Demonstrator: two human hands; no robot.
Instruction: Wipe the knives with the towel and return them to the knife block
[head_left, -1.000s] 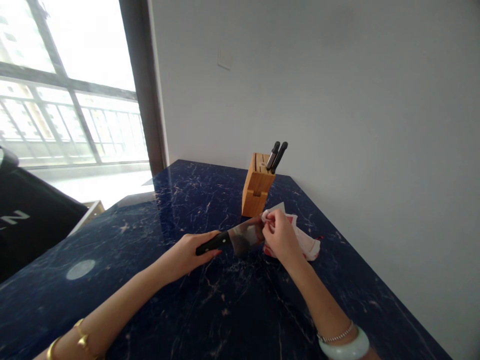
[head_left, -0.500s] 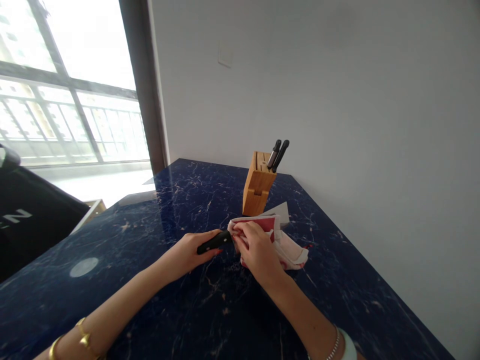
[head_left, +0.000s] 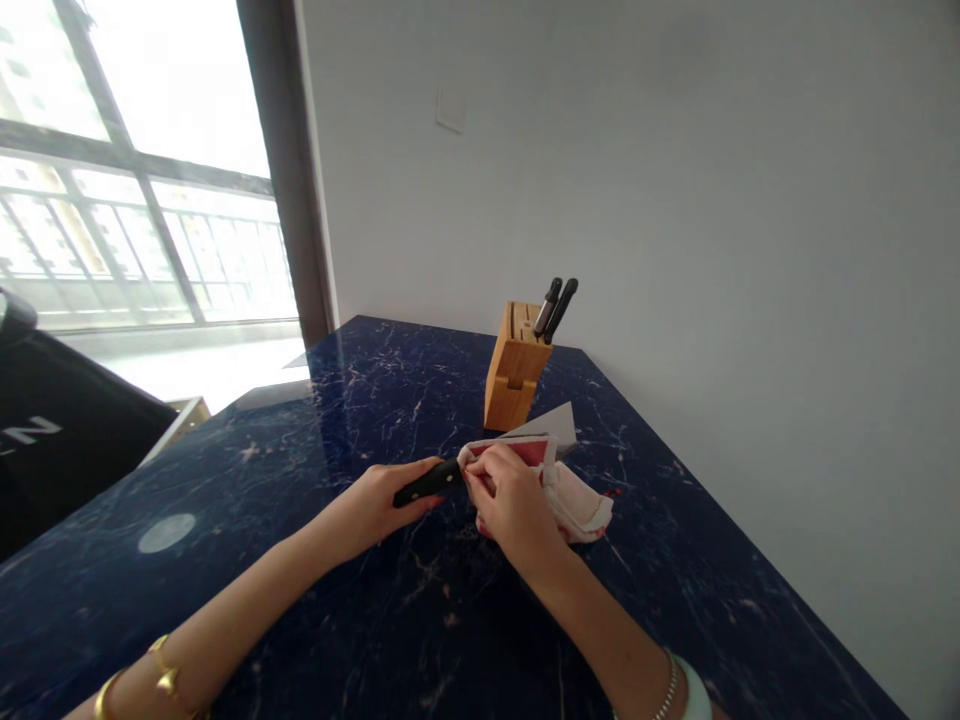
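Observation:
My left hand (head_left: pixel 397 497) is closed around the black riveted handle of a wide-bladed kitchen knife (head_left: pixel 429 484). The blade points away to the right, and only its far end shows beyond a red and white cloth (head_left: pixel 581 500). Folded over the blade near the handle, the cloth is pinched in my right hand (head_left: pixel 510 500), and its loose part hangs down to the right. Just behind the blade stands a wooden knife block (head_left: pixel 514 375), with two black-handled tools (head_left: pixel 559 308) in its slots.
A dark blue marbled table (head_left: pixel 405 380) spreads under my hands. It meets a grey wall (head_left: pixel 712 250) at the back and right. At the left is a black item with white letters (head_left: pixel 67 440), beside a window (head_left: pixel 180 150).
My right hand and the cloth have shifted very slightly, and a bit more of the blade shows above the cloth. My left hand keeps its hold on the handle.

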